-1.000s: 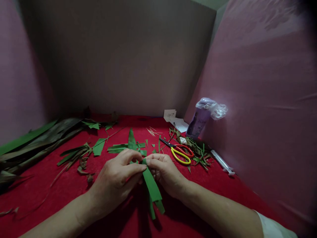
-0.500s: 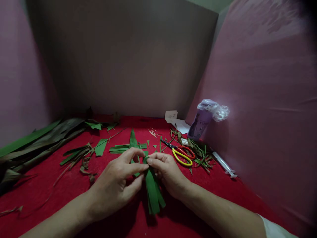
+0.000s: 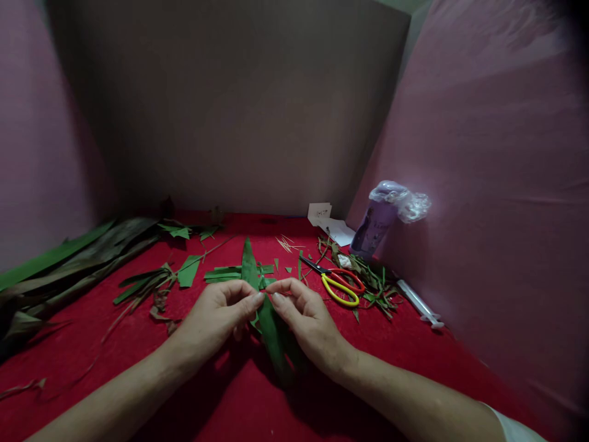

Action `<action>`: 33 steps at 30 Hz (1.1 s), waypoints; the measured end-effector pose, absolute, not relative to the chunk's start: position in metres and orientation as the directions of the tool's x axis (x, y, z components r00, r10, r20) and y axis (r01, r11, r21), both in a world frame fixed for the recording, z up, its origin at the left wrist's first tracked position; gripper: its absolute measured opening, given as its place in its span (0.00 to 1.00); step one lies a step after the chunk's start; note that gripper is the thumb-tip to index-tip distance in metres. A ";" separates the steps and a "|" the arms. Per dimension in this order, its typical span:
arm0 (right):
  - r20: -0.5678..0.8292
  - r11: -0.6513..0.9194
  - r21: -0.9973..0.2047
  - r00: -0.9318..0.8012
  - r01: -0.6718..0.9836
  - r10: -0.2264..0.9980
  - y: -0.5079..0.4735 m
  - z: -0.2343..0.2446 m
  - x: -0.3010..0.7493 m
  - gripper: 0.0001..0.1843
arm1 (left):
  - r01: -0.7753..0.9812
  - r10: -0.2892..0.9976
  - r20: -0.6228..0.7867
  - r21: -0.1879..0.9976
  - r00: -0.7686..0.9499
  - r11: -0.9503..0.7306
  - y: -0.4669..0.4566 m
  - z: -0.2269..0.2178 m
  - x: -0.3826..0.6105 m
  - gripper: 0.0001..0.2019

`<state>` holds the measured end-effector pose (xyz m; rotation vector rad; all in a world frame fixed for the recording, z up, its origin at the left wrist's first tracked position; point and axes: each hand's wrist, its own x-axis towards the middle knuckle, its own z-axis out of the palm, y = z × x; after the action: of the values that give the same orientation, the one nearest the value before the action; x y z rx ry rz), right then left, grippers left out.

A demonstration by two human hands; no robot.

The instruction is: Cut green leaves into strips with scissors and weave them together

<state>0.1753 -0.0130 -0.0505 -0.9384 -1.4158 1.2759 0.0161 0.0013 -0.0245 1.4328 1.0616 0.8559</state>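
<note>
My left hand (image 3: 216, 316) and my right hand (image 3: 306, 319) meet fingertip to fingertip over the red cloth (image 3: 396, 344). Both pinch a folded green leaf strip (image 3: 271, 334) that hangs down between them toward me. The thumbs and forefingers are pressed together at its top end. Just behind the hands lies a pointed green leaf (image 3: 248, 264) among cut green pieces.
Scissors with yellow and red handles (image 3: 338, 285) lie to the right amid leaf scraps. A purple bottle (image 3: 375, 224) with a plastic wrap on top stands by the pink wall, a syringe (image 3: 418, 302) near it. Long dried and green leaves (image 3: 69, 264) pile at left. White paper slips (image 3: 329, 224) lie at the back.
The leaf strip has been folded narrower and pulled in between my hands. My left fingers have closed from a loose curl into a tight pinch beside the right fingertips.
</note>
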 end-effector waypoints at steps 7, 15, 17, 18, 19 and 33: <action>0.375 0.477 -0.844 -0.364 0.246 0.852 -0.025 -0.047 0.175 0.13 | 0.009 0.950 -0.119 0.993 0.290 0.122 0.004 -0.028 0.014 0.13; 0.179 0.199 -0.978 -0.227 0.065 0.957 -0.016 -0.050 0.174 0.16 | -0.013 0.970 -0.040 0.999 0.239 0.044 0.005 -0.025 0.014 0.12; 0.156 0.172 -0.984 -0.263 0.040 0.952 -0.016 -0.050 0.173 0.13 | -0.035 0.966 -0.005 0.999 0.259 0.015 0.005 -0.025 0.014 0.12; 0.177 0.199 -0.978 -0.266 0.060 0.948 -0.017 -0.050 0.172 0.11 | -0.042 0.964 0.007 0.999 0.265 0.005 0.004 -0.025 0.014 0.11; 0.213 0.245 -0.965 -0.264 0.094 0.941 -0.018 -0.050 0.172 0.09 | -0.045 0.963 0.013 0.999 0.269 -0.001 0.004 -0.024 0.014 0.11; 0.357 0.416 -0.857 -0.232 0.303 0.905 -0.020 -0.048 0.178 0.08 | 0.035 0.961 0.112 0.992 0.253 -0.125 0.003 -0.017 0.011 0.04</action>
<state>0.1781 -0.0201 -0.0476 -1.0508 -1.7560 0.8244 0.0114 0.0034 -0.0171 1.4428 0.9961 1.0786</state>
